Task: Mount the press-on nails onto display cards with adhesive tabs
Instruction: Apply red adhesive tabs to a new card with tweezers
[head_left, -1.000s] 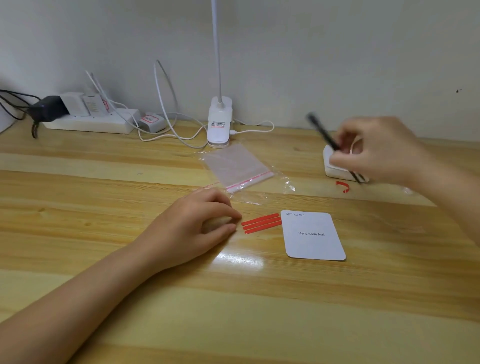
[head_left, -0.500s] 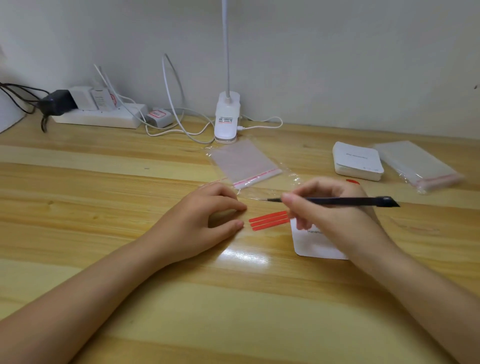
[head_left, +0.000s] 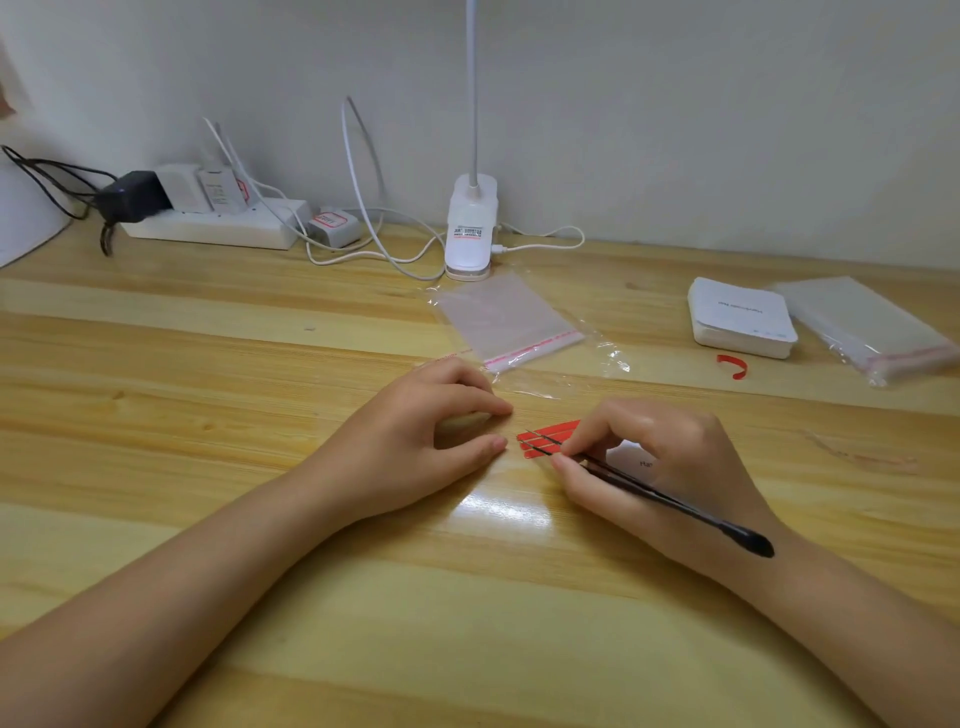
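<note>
R hand has swung back from the card stack w/ black tweezers pinched between thumb & fingers. Tips now rest on the red adhesive strips, just ahead of its fingertips. Display card mostly hidden under that hand. L hand unmoved, loosely curled on desk, whether it holds anything I can't tell. Prob. about to lift a tab.

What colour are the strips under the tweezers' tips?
Red strips, best seen in the head view, beneath the black tweezers.
</note>
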